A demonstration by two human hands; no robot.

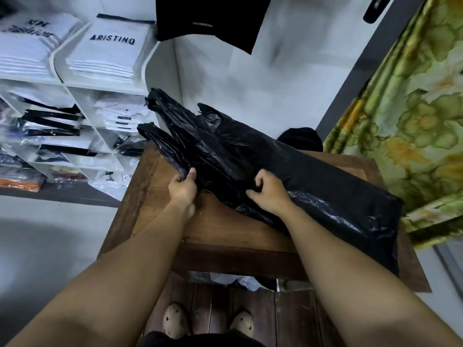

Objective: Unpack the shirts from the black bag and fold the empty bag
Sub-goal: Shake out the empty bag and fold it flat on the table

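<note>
A large black plastic bag [313, 186] lies flat and stretched diagonally across a small wooden table [225, 229], its two handle ends sticking out past the far left corner. My left hand [181, 187] pinches the bag's near edge by the lower handle. My right hand [269, 194] grips a fold of the plastic near the middle. The bag looks flat, and I see no shirts on the table.
White shelves [82, 83] at the left hold stacked white shirt boxes and packed garments in plastic. A black garment [210, 18] hangs at the top. A green floral curtain [411, 121] hangs at the right. My feet stand on dark wooden boards below the table.
</note>
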